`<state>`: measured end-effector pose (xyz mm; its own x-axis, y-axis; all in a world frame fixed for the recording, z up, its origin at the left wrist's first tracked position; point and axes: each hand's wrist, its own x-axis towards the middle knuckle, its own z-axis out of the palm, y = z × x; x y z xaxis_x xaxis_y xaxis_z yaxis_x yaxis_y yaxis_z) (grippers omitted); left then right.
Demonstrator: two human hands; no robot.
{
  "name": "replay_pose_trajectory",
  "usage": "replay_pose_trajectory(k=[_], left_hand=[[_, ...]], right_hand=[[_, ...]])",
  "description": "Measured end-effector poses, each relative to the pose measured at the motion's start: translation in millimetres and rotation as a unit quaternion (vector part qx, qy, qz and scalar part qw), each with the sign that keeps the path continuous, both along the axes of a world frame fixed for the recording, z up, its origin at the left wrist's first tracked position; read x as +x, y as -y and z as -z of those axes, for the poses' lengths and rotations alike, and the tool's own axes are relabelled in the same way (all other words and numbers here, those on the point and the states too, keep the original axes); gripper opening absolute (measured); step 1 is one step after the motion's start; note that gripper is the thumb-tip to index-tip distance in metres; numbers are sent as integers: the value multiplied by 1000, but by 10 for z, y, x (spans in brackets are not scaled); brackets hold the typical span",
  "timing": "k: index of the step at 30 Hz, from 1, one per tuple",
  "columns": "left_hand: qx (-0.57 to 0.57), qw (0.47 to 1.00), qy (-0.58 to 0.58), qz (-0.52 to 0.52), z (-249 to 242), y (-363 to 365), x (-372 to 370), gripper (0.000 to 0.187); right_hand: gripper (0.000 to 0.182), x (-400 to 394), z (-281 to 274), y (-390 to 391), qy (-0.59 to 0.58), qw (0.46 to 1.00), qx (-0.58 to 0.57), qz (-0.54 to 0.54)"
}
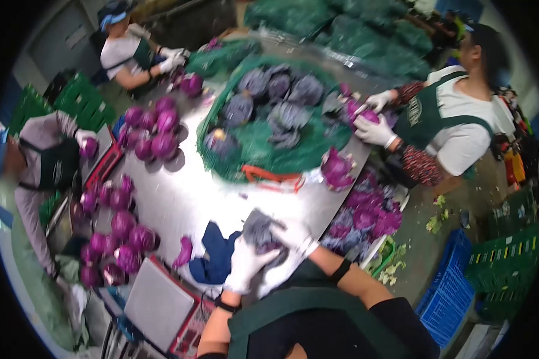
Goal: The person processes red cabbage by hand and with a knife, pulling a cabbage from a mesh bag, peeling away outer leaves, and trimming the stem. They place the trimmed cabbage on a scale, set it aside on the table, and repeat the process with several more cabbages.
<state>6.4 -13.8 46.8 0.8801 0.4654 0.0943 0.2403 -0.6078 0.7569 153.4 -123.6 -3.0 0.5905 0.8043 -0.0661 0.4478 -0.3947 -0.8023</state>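
Just above the near table edge, a red cabbage [260, 229] with dull grey-purple outer leaves sits between my two white-gloved hands. My left hand [249, 263] grips its lower left side, and my right hand [294, 237] is closed on its right side. Both hands are slightly blurred. A dark blue cloth [215, 252] lies beside my left hand, with a loose purple leaf [184, 251] further left. Ahead, a green mesh bag [251, 158] lies spread on the metal table [188, 179], with several unpeeled cabbages [288, 116] on it.
Peeled cabbages [126, 230] stand grouped on the left, near a scale [160, 302]. A bin of purple leaves [368, 209] adjoins the right table edge. Blue crates [446, 290] stand on the floor. One co-worker [443, 119] handles a cabbage; others work left [54, 158] and far left [126, 54].
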Motion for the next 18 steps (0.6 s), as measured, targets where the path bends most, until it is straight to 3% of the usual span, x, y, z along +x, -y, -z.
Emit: replay_pose_trajectory(k=[2,3,4,5,6,8,9,10,11,14,16,17,18], left_hand=[[114,990,-73,-47,28,140,-42,72],[89,990,-93,-50,-38,163,-14,73],[111,988,-93,-45,3,173,-38,71],[92,991,-76,-56,9,183,-95,71],[74,993,-57,-66,14,184,-168,72],[39,997,-30,-54,34,116,-393,80],[32,998,-38,-46,63,81,-509,90],[31,997,-46,-51,36,81,-566,90],[18,997,-63,-34,-16,107,-634,94],[1,994,-106,-13,-18,238,-699,101],[-14,995,-54,-86,122,324,-646,104],[-2,993,-71,-90,110,351,-601,107],[-2,994,-70,-83,106,371,-556,107]], right_hand=[[41,141,561,-62,-28,991,19,126],[41,169,370,-34,-56,987,21,148],[39,269,681,-8,-48,986,5,161],[35,362,765,81,-244,947,-60,199],[34,403,677,183,-287,921,-76,253],[38,604,594,442,-121,970,-87,190],[41,733,528,638,-167,973,-62,145],[41,822,38,768,-97,985,-98,104],[39,1057,77,956,-3,982,-172,81],[42,1366,-275,1303,149,958,-38,240],[42,1043,-828,1131,-19,960,75,268],[42,920,-694,1111,214,972,45,87],[42,699,-504,1125,427,898,10,-102]])
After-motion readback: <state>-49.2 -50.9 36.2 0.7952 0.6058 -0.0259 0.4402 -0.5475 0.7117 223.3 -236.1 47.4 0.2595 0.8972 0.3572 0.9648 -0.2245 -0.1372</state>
